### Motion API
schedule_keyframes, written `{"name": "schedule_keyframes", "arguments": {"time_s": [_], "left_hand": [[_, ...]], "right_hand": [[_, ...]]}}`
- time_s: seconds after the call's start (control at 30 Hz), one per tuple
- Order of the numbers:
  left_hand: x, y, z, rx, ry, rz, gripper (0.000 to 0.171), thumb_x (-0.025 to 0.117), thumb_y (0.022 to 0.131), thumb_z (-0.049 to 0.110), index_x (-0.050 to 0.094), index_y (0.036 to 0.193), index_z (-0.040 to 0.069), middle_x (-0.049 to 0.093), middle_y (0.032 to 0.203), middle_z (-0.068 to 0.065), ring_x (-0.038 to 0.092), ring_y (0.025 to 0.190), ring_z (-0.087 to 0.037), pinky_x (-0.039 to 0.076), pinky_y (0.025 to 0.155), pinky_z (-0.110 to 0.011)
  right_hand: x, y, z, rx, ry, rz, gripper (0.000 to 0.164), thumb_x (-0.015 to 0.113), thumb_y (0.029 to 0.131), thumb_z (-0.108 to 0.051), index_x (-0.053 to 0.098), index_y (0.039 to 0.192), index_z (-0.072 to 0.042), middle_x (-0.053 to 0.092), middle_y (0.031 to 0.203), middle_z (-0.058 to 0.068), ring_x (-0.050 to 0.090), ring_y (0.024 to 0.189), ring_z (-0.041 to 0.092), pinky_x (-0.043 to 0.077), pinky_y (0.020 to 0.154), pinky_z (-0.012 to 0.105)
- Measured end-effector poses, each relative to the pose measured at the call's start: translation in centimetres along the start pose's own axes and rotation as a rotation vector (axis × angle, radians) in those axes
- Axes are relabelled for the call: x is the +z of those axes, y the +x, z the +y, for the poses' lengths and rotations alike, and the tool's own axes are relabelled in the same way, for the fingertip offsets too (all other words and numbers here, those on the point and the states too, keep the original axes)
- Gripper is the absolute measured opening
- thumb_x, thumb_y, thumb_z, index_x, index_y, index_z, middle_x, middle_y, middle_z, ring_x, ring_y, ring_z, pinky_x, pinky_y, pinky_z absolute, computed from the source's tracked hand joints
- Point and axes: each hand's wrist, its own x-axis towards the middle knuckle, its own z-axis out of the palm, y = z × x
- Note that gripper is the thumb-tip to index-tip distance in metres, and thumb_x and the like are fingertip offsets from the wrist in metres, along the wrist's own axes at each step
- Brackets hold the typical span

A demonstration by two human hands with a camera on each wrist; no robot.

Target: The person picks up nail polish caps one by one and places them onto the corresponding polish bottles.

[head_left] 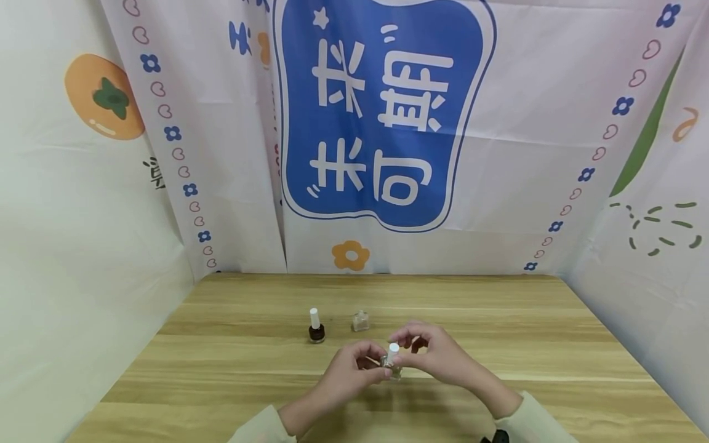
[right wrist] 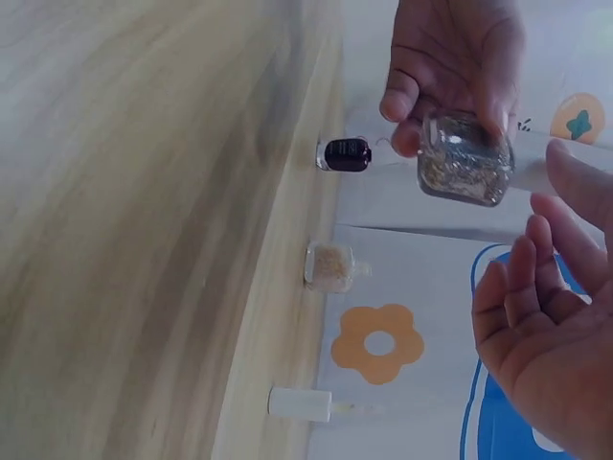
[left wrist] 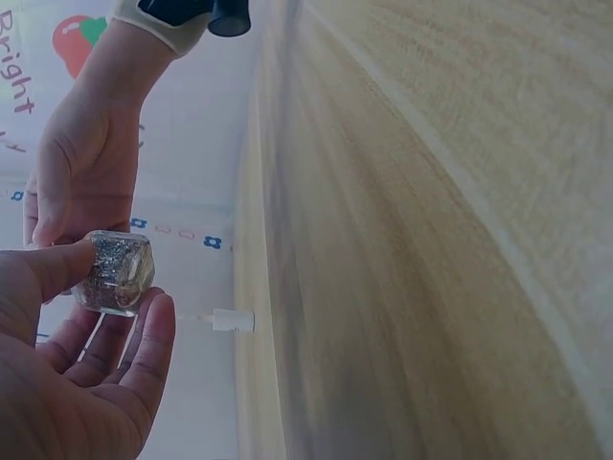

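Head: left hand [head_left: 348, 370] grips glitter nail-polish bottle [head_left: 394, 373], white cap [head_left: 393, 350] up. Right hand [head_left: 440, 354] at the cap, fingers bent; can't tell if it's pinching. From that bottle: dark polish bottle [head_left: 317, 333] at 10 o'clock, clear glass bottle [head_left: 360, 322] at 11.
Left wrist: gripped bottle clear of wood table [left wrist: 431, 287]; loose cap [left wrist: 233, 320] at 4 o'clock.
Right wrist: from gripped bottle, dark one 9 o'clock, clear uncapped one 8, loose cap 7.
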Motion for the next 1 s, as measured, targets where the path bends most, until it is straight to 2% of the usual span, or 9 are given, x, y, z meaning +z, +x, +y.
{"name": "schedule_keyframes", "arguments": {"time_s": [0.17, 0.3, 0.57, 0.73, 1.0], "left_hand": [[0.0, 0.0, -0.1, -0.001, -0.019, -0.005, 0.020, 0.075, 0.083, 0.005, 0.066, 0.100, 0.000, 0.066, 0.093, -0.005, 0.064, 0.081, -0.020, 0.055, 0.067, -0.024], [0.0, 0.0, 0.0, -0.011, -0.014, -0.009, 0.021, 0.076, 0.083, 0.006, 0.066, 0.100, 0.000, 0.066, 0.092, -0.006, 0.064, 0.081, -0.020, 0.056, 0.067, -0.024], [0.0, -0.1, 0.1, -0.008, -0.004, -0.002, 0.022, 0.076, 0.082, 0.008, 0.066, 0.100, 0.001, 0.066, 0.092, -0.005, 0.064, 0.081, -0.018, 0.056, 0.068, -0.025], [0.0, -0.1, 0.2, -0.002, -0.029, 0.004, 0.022, 0.076, 0.082, 0.006, 0.066, 0.101, 0.000, 0.066, 0.093, -0.006, 0.064, 0.081, -0.019, 0.056, 0.068, -0.025], [0.1, -0.1, 0.3, -0.017, 0.005, 0.004, 0.019, 0.076, 0.082, 0.007, 0.067, 0.097, 0.003, 0.067, 0.089, -0.004, 0.064, 0.079, -0.018, 0.056, 0.067, -0.025]], "right_hand": [[-0.4, 0.1, -0.1, -0.099, 0.012, -0.101, 0.025, 0.068, 0.092, -0.016, 0.070, 0.115, -0.007, 0.065, 0.095, 0.002, 0.055, 0.083, 0.014, 0.051, 0.069, 0.028], [-0.3, 0.1, 0.0, -0.121, 0.023, -0.136, 0.024, 0.064, 0.094, -0.015, 0.069, 0.115, -0.005, 0.065, 0.098, 0.003, 0.056, 0.084, 0.013, 0.051, 0.071, 0.028], [-0.1, -0.1, -0.1, -0.014, 0.009, -0.076, 0.020, 0.067, 0.092, -0.019, 0.071, 0.108, -0.009, 0.064, 0.096, 0.005, 0.057, 0.084, 0.013, 0.051, 0.073, 0.028], [0.3, 0.0, -0.2, 0.006, -0.015, -0.018, 0.018, 0.071, 0.088, -0.023, 0.072, 0.102, -0.011, 0.063, 0.090, -0.002, 0.057, 0.081, 0.013, 0.050, 0.070, 0.027], [0.7, 0.0, -0.2, 0.033, -0.044, 0.027, 0.012, 0.074, 0.085, -0.023, 0.071, 0.094, -0.015, 0.061, 0.087, -0.005, 0.055, 0.080, 0.013, 0.049, 0.068, 0.026]]}}
